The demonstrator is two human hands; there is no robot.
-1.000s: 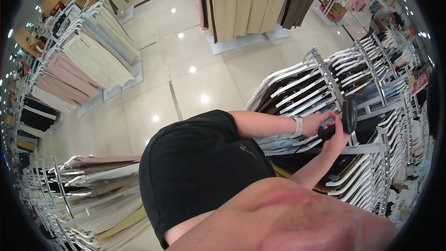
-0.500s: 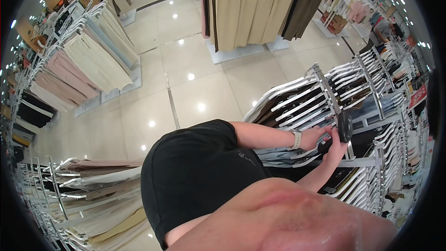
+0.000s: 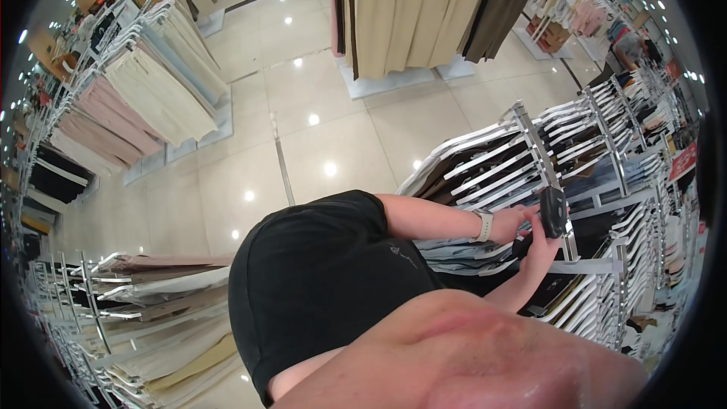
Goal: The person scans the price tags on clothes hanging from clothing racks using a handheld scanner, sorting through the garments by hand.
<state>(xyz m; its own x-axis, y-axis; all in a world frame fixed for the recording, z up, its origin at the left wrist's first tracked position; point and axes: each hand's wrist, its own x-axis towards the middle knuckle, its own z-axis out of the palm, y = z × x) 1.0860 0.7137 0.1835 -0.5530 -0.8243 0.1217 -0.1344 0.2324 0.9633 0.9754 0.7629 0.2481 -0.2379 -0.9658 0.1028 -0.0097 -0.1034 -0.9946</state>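
Note:
Close together over a clothes rack (image 3: 534,144), my two hands meet at a black handheld device (image 3: 553,212). My left hand (image 3: 509,225), with a pale watch (image 3: 485,226) on its wrist, has its fingers closed at the near side of the device. From below, my right hand (image 3: 542,244) wraps round the device's dark handle; its thumb and fingers are near the left fingertips. White hangers with dark clothes and blue denim are around and under both hands.
More hangers (image 3: 587,310) fill the right side, with a red sign (image 3: 683,161) beyond. Beige trousers (image 3: 413,15) hang at the top, other trousers (image 3: 155,91) at the left, folded-over garments (image 3: 174,310) at the lower left. Another person (image 3: 628,47) is at the upper right.
The device and both hands sit lower and slightly further left than a second ago, and the device is turned a little. The whole view has shifted slightly. Both hands are still at the device.

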